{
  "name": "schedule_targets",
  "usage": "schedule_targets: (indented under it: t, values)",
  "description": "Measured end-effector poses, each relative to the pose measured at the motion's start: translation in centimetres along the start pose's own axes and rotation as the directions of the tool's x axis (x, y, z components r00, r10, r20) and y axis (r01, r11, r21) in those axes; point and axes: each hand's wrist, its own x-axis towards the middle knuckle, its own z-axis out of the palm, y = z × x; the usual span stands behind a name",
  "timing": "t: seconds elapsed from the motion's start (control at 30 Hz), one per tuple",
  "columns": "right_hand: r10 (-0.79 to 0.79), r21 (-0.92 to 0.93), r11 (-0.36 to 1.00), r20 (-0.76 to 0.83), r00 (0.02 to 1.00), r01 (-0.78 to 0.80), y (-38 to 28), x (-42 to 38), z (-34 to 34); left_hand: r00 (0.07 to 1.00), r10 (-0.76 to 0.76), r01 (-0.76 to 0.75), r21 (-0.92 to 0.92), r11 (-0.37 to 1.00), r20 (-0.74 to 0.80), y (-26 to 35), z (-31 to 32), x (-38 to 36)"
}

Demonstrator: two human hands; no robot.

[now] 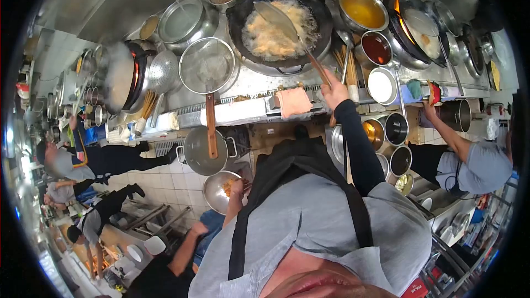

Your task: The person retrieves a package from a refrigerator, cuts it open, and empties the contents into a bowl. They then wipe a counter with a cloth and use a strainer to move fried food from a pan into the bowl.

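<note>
A dark wok (237, 27) at the top middle holds bubbling oil with pale golden pieces of food. My right hand (335, 91) is closed around the wooden handle of a long metal ladle (279, 21), whose head lies over the oil. Lower left of the middle, my left hand (236, 190) is closed at the right rim of a metal bowl (212, 192) with some orange-brown food inside; its fingers are partly hidden. Left of the wok, a round wire strainer (207, 65) rests on the counter, its wooden handle hanging over the front edge.
A large pot (205, 152) stands below the counter edge. Right of the wok are bowls of yellow liquid (362, 10) and red liquid (376, 48). A pink cloth (293, 102) lies on the edge. Co-workers are at right (477, 163), far left (105, 160) and lower left (165, 267).
</note>
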Motion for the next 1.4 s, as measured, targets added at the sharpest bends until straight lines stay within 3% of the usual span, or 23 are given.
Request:
schedule_targets:
  t: [0.03, 0.1, 0.17, 0.2, 0.23, 0.3, 0.33, 0.4, 0.47, 0.57, 0.63, 0.7, 0.73, 0.8, 0.9, 0.97, 1.1, 1.17, 1.3, 1.4]
  values:
    - [0.08, 0.006, 0.997, 0.067, 0.995, -0.08, -1.1, -0.1, -0.5, 1.0, 0.014, -0.014, -0.029, 0.999, 0.004, 0.4, 0.4, -0.1]
    - [0.068, 0.17, 0.981, 0.118, 0.991, -0.088, -0.4, 0.3, -2.2, 0.999, 0.036, -0.035, -0.088, 0.996, 0.01, 0.7, 1.2, -0.5]
    - [0.026, 0.347, 0.936, 0.115, 0.993, -0.065, 1.6, 0.6, -3.7, 0.985, 0.172, -0.174, 0.126, 0.977, 0.033, 1.1, 1.8, -1.8]
    - [-0.114, 0.145, 0.983, -0.001, 0.994, 0.112, 1.2, 0.6, -5.1, 0.987, 0.158, -0.16, 0.116, 0.98, 0.022, 0.8, 2.2, -1.8]
    - [-0.082, 0.071, 0.994, -0.028, 0.996, 0.084, 0.8, 1.0, -6.1, 0.989, 0.145, -0.145, 0.106, 0.984, 0.011, 0.4, 2.6, -1.7]
    - [-0.027, -0.073, 0.997, -0.087, 0.996, 0.021, 0.2, 1.7, -7.0, 0.997, -0.054, 0.045, -0.154, 0.987, -0.052, -1.2, 3.5, -0.5]
    - [-0.017, -0.091, 0.996, -0.131, 0.991, 0.005, 0.6, 2.4, -6.8, 0.997, -0.074, 0.071, -0.151, 0.986, -0.014, -3.0, 3.1, 0.9]
    - [0.031, -0.07, 0.997, -0.161, 0.986, -0.042, 1.4, 3.6, -6.2, 0.991, -0.119, 0.126, -0.142, 0.982, 0.058, -5.1, 2.3, 2.2]
    - [0.044, -0.043, 0.998, -0.183, 0.982, -0.052, 3.3, 4.4, -4.8, 0.993, -0.116, 0.115, -0.117, 0.986, -0.001, -5.7, 3.1, 1.2]
    - [0.044, 0.184, 0.983, -0.136, 0.99, -0.018, 6.1, 3.6, -2.0, 0.993, -0.098, 0.093, -0.08, 0.993, -0.069, -4.7, 4.2, -1.0]
    - [0.258, 0.457, 0.845, 0.108, 0.96, -0.278, 6.3, 3.2, -2.3, 0.992, -0.075, 0.069, -0.059, 0.996, -0.102, -3.8, 5.0, -2.4]
    - [0.395, 0.674, 0.462, 0.426, 0.814, -0.577, 2.8, 3.2, -4.8, 0.992, 0.012, -0.009, 0.029, 1.0, -0.128, 1.1, 7.3, -7.1]
    - [0.398, 0.658, 0.449, 0.459, 0.795, -0.605, 1.9, 3.8, -5.0, 0.989, 0.059, -0.048, 0.082, 0.996, -0.139, 3.7, 8.8, -9.7]
    - [0.358, 0.664, 0.394, 0.526, 0.771, -0.636, 2.1, 5.0, -4.2, 0.987, 0.092, -0.072, 0.152, 0.986, -0.13, 4.7, 9.7, -11.0]
    - [0.287, 0.687, 0.32, 0.587, 0.757, -0.653, 3.0, 6.2, -3.3, 0.991, 0.02, -0.006, 0.099, 0.995, -0.135, 3.3, 9.5, -9.3]
    - [0.218, 0.699, 0.265, 0.627, 0.748, -0.664, 4.0, 6.5, -3.4, 0.991, -0.042, 0.029, -0.105, 0.994, -0.126, -1.5, 7.5, -4.5]
    - [0.251, 0.648, 0.226, 0.683, 0.686, -0.728, 3.7, 6.0, -5.5, 0.988, 0.026, -0.012, 0.092, 0.996, -0.15, 3.1, 8.4, -9.1]
    - [0.245, 0.65, 0.197, 0.692, 0.678, -0.734, 3.0, 6.3, -5.5, 0.99, 0.011, 0.001, 0.086, 0.996, -0.144, 3.2, 8.4, -9.5]
    - [0.144, 0.699, 0.09, 0.696, 0.704, -0.709, 4.9, 6.1, -2.8, 0.987, 0.092, -0.052, 0.27, 0.961, -0.134, 1.2, 8.2, -9.7]
    - [0.168, 0.719, 0.086, 0.672, 0.721, -0.69, 5.0, 4.7, -3.8, 0.991, 0.017, 0.015, 0.239, 0.971, -0.131, 0.5, 7.8, -9.8]
